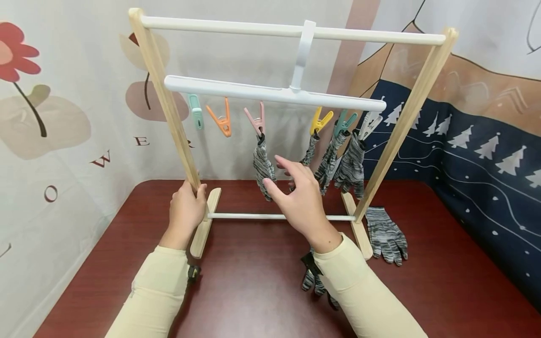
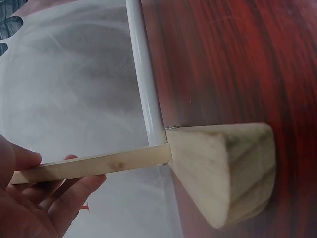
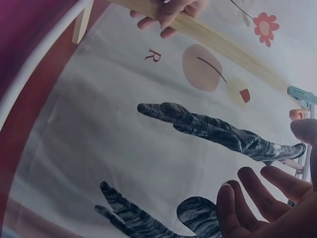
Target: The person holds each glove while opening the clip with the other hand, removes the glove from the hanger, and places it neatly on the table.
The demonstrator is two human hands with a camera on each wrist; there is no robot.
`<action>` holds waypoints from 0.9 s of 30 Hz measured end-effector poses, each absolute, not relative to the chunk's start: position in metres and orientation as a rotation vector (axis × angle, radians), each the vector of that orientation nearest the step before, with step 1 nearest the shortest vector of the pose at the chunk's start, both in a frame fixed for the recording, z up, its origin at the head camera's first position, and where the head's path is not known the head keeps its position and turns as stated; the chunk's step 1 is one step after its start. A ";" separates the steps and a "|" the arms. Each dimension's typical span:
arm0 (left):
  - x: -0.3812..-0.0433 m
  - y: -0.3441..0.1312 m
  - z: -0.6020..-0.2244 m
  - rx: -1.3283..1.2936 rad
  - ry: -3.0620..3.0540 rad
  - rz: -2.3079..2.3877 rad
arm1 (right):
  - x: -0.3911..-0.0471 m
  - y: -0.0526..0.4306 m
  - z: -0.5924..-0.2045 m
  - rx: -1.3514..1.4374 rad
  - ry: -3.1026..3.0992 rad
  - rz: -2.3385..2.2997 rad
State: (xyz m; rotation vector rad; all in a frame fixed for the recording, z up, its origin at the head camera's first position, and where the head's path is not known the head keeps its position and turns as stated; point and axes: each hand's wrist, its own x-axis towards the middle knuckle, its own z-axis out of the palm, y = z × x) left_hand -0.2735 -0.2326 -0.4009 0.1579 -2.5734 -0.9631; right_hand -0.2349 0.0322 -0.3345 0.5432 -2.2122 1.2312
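Note:
My left hand (image 1: 188,211) grips the left wooden post (image 2: 99,166) of a drying rack, low down near its foot. My right hand (image 1: 302,199) is in the air before the rack, thumb and fingers apart, holding nothing. A white hanger (image 1: 253,90) hangs from the rack's top bar, slightly tilted. Below it a grey knitted glove (image 1: 263,164) dangles from a pink clothespin (image 1: 257,123), left of my right fingertips. More gloves (image 1: 352,164) hang from yellow (image 1: 320,123), teal (image 1: 344,122) and pale (image 1: 369,126) clothespins. Mint (image 1: 196,111) and orange (image 1: 226,126) clothespins hold nothing.
One loose glove (image 1: 386,234) lies on the dark red table (image 1: 249,281) beside the rack's right foot (image 1: 357,230). Another glove (image 1: 313,281) is partly hidden under my right forearm. A white lower bar (image 1: 249,216) joins the posts. Printed cloth (image 1: 97,126) stands behind.

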 end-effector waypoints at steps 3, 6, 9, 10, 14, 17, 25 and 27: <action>-0.274 -0.233 -0.401 0.160 -2.571 -0.955 | -0.238 0.027 -0.334 0.539 -2.227 1.219; -0.274 -0.232 -0.401 0.163 -2.575 -0.953 | -0.239 0.024 -0.335 0.544 -2.222 1.306; -0.274 -0.232 -0.401 0.165 -2.582 -0.955 | -0.238 0.023 -0.337 0.541 -2.185 1.410; -0.274 -0.231 -0.400 0.166 -2.582 -0.958 | -0.238 0.023 -0.338 0.533 -2.173 1.429; -0.274 -0.230 -0.399 0.167 -2.575 -0.963 | -0.235 0.024 -0.343 0.498 -2.129 1.436; -0.273 -0.230 -0.398 0.169 -2.572 -0.958 | -0.233 0.024 -0.347 0.484 -2.108 1.457; -0.273 -0.231 -0.398 0.178 -2.573 -0.945 | -0.227 0.025 -0.352 0.461 -2.059 1.528; -0.272 -0.231 -0.398 0.185 -2.573 -0.950 | -0.226 0.025 -0.353 0.446 -2.058 1.533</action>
